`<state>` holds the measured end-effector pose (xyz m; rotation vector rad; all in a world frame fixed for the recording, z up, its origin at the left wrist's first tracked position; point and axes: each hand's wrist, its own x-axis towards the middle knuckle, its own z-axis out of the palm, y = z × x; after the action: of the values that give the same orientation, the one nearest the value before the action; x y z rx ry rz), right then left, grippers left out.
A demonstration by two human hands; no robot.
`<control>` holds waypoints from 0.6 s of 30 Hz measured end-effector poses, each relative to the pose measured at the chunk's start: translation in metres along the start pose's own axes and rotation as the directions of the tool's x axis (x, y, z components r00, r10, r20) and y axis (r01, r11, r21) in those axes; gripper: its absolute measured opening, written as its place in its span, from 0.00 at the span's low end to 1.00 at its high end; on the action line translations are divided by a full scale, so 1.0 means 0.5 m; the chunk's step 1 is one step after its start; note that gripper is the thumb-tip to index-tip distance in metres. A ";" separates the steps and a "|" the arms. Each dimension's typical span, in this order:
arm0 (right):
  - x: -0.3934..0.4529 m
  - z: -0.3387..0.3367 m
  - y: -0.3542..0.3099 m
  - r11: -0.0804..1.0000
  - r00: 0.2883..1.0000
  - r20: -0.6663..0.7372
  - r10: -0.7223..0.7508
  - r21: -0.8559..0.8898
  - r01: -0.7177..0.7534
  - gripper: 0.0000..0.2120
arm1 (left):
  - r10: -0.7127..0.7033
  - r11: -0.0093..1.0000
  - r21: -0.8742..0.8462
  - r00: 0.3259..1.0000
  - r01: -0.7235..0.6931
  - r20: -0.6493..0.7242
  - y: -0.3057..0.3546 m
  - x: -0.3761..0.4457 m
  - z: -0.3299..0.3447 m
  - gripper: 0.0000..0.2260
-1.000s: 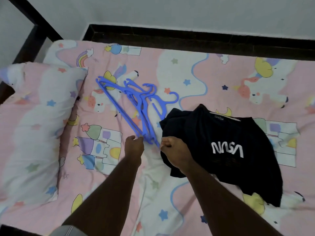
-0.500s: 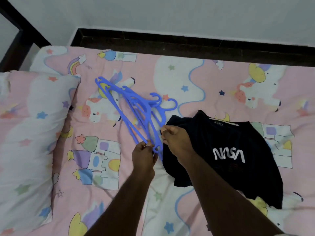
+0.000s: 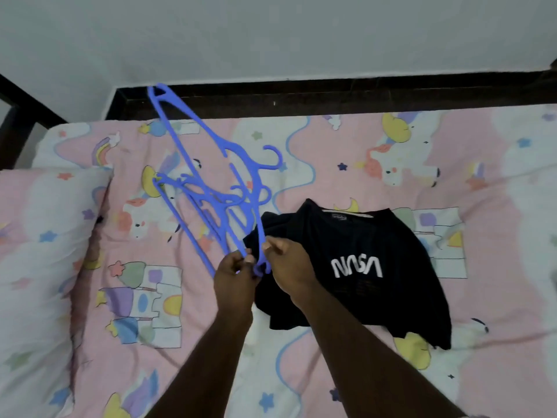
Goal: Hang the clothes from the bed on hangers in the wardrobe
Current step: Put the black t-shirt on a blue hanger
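One blue plastic hanger (image 3: pixel 193 128) is raised off the bed, its far end up against the wall. My right hand (image 3: pixel 286 263) pinches its near end. Below it a bunch of blue hangers (image 3: pixel 208 203) stays lower, and my left hand (image 3: pixel 235 273) grips their near ends. A black T-shirt (image 3: pixel 361 260) with white NASA lettering lies crumpled on the pink patterned bedsheet (image 3: pixel 391 161), just right of both hands. My right wrist overlaps its left edge.
A pillow (image 3: pixel 42 251) in the same pink print lies at the left. The dark bed frame (image 3: pixel 331 92) runs along the far side against a pale wall (image 3: pixel 271 34). No wardrobe is in view.
Both hands took hold of the hangers' near ends. My right hand lifted one hanger up and away from the bunch, which my left hand keeps lower. The camera tilted upward.
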<state>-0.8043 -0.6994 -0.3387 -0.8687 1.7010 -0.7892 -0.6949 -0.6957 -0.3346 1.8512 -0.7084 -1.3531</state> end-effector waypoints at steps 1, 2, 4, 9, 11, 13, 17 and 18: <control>0.007 -0.029 0.007 0.999 0.998 -0.055 0.011 0.037 -0.009 0.09 | -0.041 0.998 -0.035 0.995 0.044 0.086 0.004 -0.018 0.029 0.03; 0.012 -0.062 0.014 0.996 0.993 -0.110 0.042 0.082 -0.033 0.08 | -0.064 0.998 -0.012 0.986 0.067 0.154 0.002 -0.026 0.053 0.04; 0.020 -0.133 0.035 0.986 0.975 -0.186 0.119 0.138 -0.094 0.09 | -0.023 0.980 0.197 0.980 -0.016 0.197 0.011 -0.038 0.100 0.05; 0.035 -0.275 0.101 0.986 0.959 -0.226 0.169 0.031 -0.166 0.11 | 0.464 0.580 0.613 0.836 -0.537 0.293 0.073 0.016 0.208 0.15; 0.040 -0.318 0.128 0.987 0.963 -0.226 0.145 -0.030 -0.156 0.13 | 0.567 0.277 0.683 0.689 -0.676 0.452 0.105 0.050 0.257 0.22; 0.041 -0.352 0.148 0.983 0.966 -0.227 0.121 -0.108 -0.148 0.14 | 0.563 0.014 0.703 0.587 -0.711 0.582 0.134 0.085 0.307 0.25; 0.048 -0.393 0.184 0.970 0.972 -0.212 0.101 -0.196 -0.144 0.16 | 0.286 -0.124 0.716 0.667 -0.687 0.688 0.169 0.159 0.384 0.21; 0.052 -0.400 0.192 0.970 0.972 -0.212 0.101 -0.198 -0.144 0.16 | 0.224 -0.126 0.712 0.679 -0.691 0.699 0.172 0.174 0.393 0.18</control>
<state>-1.0188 -0.6523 -0.3794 -0.8394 2.0258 -0.6353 -0.8582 -0.8594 -0.3497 1.6983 -2.8399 -0.5066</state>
